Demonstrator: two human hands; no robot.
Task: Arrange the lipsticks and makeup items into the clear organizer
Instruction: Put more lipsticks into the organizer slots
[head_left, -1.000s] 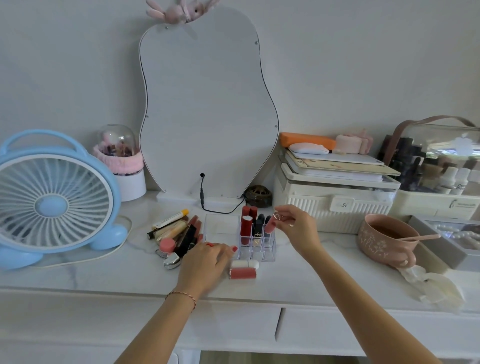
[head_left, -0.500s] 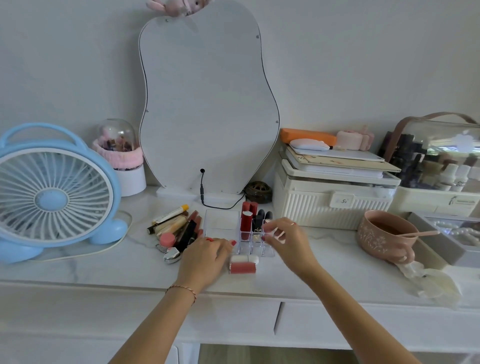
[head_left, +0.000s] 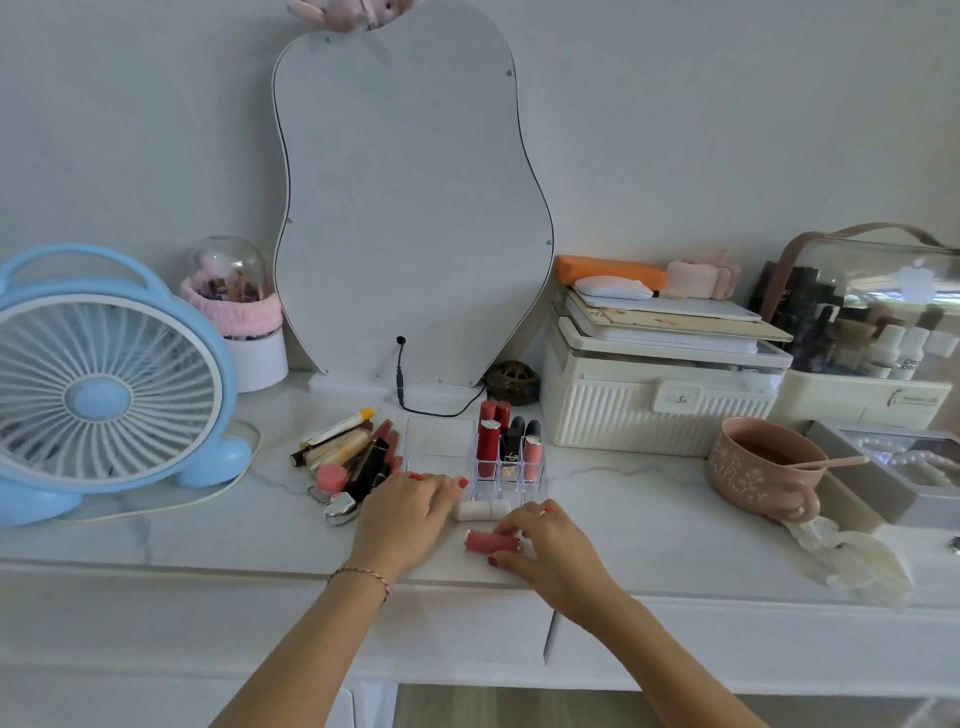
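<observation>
Front of clear organizer (head_left: 506, 470): right hand (head_left: 550, 545) pinches pink lipstick (head_left: 491, 542) on surface (head_left: 649, 499); left hand (head_left: 402, 522) flat, empty.

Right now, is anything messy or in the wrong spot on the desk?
Yes. A heap of lipsticks and tubes lies jumbled left of the clear organizer, not standing in its slots. A white tube and a pink lipstick lie on their sides in front of it; the right hand touches the pink one.
</observation>
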